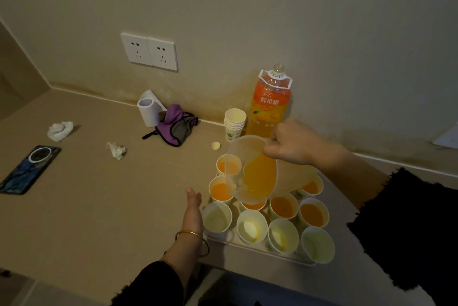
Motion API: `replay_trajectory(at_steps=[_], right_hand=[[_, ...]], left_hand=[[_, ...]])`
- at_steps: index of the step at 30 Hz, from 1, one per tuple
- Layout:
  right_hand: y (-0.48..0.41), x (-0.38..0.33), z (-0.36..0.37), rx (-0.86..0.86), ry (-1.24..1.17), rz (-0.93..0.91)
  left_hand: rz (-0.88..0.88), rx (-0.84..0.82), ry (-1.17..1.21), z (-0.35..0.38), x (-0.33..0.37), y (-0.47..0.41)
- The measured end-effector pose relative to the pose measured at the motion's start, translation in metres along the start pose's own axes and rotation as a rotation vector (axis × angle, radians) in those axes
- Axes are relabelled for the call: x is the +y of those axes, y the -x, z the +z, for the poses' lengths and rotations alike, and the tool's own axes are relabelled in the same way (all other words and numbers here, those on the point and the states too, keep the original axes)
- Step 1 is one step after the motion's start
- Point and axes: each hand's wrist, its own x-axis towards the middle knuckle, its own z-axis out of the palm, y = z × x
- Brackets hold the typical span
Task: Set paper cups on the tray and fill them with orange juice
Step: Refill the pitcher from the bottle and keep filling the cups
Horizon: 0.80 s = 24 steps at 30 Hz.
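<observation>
Tipping the jug [295,179] over the cups [217,217] packed on the tray [250,250], right hand [295,143] curled round its rim and left hand [194,206] flat beside, risks juice [260,174] overshooting the cup [252,206] half hidden under the spout [236,188].

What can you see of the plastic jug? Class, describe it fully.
The jug is translucent, pale plastic, round, wide-mouthed with a small spout. It is part full of orange juice and tipped, spout down over the cups on the tray. The right hand grips its upper rim. No handle shows; whether it touches a cup is unclear.
</observation>
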Motion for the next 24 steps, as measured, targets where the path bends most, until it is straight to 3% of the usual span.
replay_trajectory(at_steps=[24], right_hand=[[-0.002, -0.011, 0.008, -0.013, 0.102, -0.044]], left_hand=[[-0.094, -0.065, -0.070, -0.002, -0.005, -0.020]])
